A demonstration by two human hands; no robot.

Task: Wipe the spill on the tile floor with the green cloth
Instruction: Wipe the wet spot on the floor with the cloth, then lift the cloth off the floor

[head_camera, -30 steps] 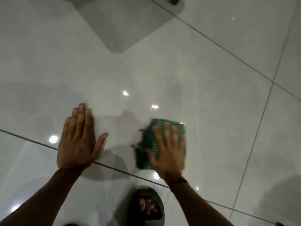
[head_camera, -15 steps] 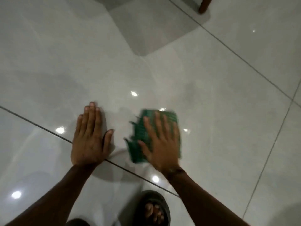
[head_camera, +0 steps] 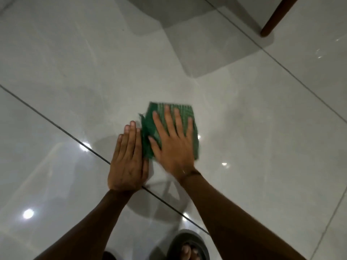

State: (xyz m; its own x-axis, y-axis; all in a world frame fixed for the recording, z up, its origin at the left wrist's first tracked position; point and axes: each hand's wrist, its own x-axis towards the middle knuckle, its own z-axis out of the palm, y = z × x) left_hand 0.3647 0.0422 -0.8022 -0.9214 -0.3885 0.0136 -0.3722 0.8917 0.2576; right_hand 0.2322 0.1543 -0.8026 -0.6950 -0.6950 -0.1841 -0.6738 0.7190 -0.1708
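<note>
The green cloth [head_camera: 148, 136] lies flat on the glossy grey tile floor [head_camera: 75, 62], near the middle of the view. My right hand [head_camera: 173, 143] presses down on it, palm flat and fingers spread, covering most of the cloth. My left hand [head_camera: 127, 162] rests flat on the bare tile just left of the cloth, fingers straight and together, its edge touching the cloth's left side. No distinct puddle shows; the tile only carries light glare and faint smears.
A dark wooden furniture leg [head_camera: 276, 17] stands at the top right, with its shadow across the tile. A foot in a grey sandal [head_camera: 189, 246] is at the bottom edge. A dark grout line [head_camera: 56, 124] runs diagonally under my left wrist.
My right hand has slid the cloth left until it meets my left hand, closing the gap between them. The left hand stays planted on the tile.
</note>
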